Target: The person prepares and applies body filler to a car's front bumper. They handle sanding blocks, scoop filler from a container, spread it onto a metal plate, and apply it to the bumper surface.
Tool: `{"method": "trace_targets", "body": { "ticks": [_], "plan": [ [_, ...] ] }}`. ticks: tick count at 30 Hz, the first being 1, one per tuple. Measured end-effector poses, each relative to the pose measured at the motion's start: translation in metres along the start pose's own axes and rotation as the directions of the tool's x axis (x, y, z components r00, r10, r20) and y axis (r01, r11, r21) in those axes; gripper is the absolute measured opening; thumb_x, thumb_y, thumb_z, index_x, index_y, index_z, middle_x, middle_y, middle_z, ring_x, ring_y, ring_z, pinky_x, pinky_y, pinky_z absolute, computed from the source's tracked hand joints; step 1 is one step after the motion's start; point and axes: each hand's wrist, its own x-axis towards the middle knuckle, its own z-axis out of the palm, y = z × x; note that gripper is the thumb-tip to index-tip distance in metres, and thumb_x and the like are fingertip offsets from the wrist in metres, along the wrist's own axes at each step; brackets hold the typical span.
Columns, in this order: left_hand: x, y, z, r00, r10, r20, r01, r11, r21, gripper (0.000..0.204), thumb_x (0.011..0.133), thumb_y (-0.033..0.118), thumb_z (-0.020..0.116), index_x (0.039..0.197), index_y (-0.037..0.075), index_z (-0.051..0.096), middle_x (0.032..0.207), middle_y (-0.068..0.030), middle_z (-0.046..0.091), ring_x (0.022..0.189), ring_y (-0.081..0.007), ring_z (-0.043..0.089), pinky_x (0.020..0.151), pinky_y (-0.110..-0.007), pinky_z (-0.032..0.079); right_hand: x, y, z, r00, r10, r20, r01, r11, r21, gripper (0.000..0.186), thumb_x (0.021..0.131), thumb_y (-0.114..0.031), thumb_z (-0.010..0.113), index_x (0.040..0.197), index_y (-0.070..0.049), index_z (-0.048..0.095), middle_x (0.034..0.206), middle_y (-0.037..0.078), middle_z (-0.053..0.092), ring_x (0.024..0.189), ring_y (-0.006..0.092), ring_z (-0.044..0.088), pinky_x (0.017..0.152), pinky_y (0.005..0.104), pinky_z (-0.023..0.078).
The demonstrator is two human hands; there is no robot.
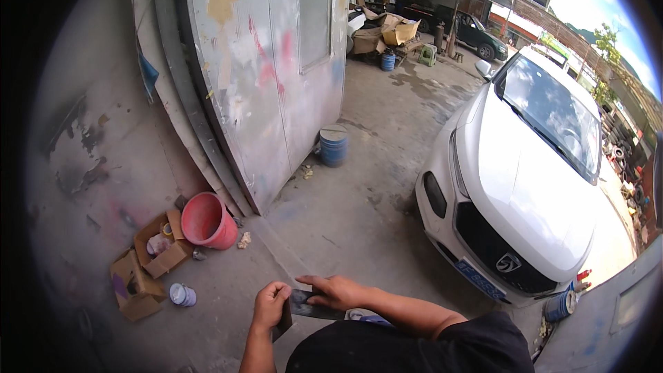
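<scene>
Left grip (270, 306) curled, thumb (284, 291) uppermost; right grip (338, 293) close by, index finger (309, 280) extended leftward; right forearm (407, 311) angled inward.

Glossy car (514, 190), matt cardbd. box (141, 297), plast. bucket (227, 226).

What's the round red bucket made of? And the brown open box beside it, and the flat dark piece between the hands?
Round red bucket: probably dull plastic, red inside and out. Brown open box: likely matt cardboard, thin walls. Flat dark piece: thin, faintly shiny, maybe metal or plastic; unclear.
</scene>
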Motion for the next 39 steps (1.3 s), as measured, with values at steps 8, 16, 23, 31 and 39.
{"method": "trace_targets", "body": {
  "ticks": [8,16,23,31,39],
  "plan": [
    [-0.012,0.0,0.002,0.998,0.032,0.045,-0.038,0.991,0.131,0.015,0.09,0.018,0.064,0.089,0.003,0.06,0.074,0.0029,0.056,0.064,-0.0048,0.05,0.06,-0.021,0.042,-0.008,0.0,-0.01,0.985,0.026,-0.169,-0.001,0.989,0.149,0.061,0.09,-0.023,0.063,0.143,-0.013,0.035,0.077,0.014,0.062,0.068,0.0329,0.06,0.064,0.0404,0.047],
    [-0.015,-0.003,0.004,0.995,-0.074,0.065,0.073,0.997,0.013,0.014,0.089,0.017,0.064,0.09,0.003,0.062,0.071,0.003,0.055,0.06,-0.0053,0.048,0.056,-0.021,0.04,-0.016,0.0,-0.005,0.974,0.068,-0.217,-0.029,0.984,0.177,0.063,0.089,-0.022,0.063,0.144,-0.011,0.034,0.076,0.014,0.062,0.068,0.0314,0.061,0.065,0.0393,0.048],
    [-0.015,-0.004,0.005,0.994,-0.082,0.07,0.081,0.996,0.02,0.014,0.089,0.017,0.062,0.088,0.003,0.062,0.073,0.0032,0.057,0.065,-0.0052,0.049,0.062,-0.022,0.041,-0.018,0.001,-0.002,0.928,0.186,-0.322,-0.132,0.974,0.183,0.059,0.089,-0.022,0.064,0.141,-0.01,0.038,0.078,0.015,0.063,0.07,0.0317,0.062,0.066,0.0391,0.048],
    [-0.022,-0.042,-0.006,0.991,-0.136,-0.014,0.136,0.99,0.039,0.018,0.093,0.018,0.056,0.082,0.005,0.056,0.071,-0.001,0.058,0.068,-0.0077,0.052,0.063,-0.024,0.043,-0.024,0.016,-0.036,0.879,0.273,-0.392,-0.246,0.962,0.118,0.068,0.086,-0.014,0.062,0.145,-0.01,0.029,0.098,0.017,0.063,0.087,0.0352,0.062,0.077,0.0413,0.049],
    [-0.014,-0.029,0.005,0.93,0.317,-0.187,-0.183,0.84,0.511,0.016,0.092,0.016,0.058,0.09,0.001,0.054,0.072,-0.0074,0.059,0.065,-0.0192,0.058,0.064,-0.033,0.047,-0.019,0.014,0.001,0.976,0.093,-0.195,-0.074,0.992,0.102,0.073,0.077,-0.005,0.055,0.145,-0.009,0.028,0.117,0.015,0.06,0.1,0.0354,0.06,0.085,0.0416,0.048]
  ]
}}
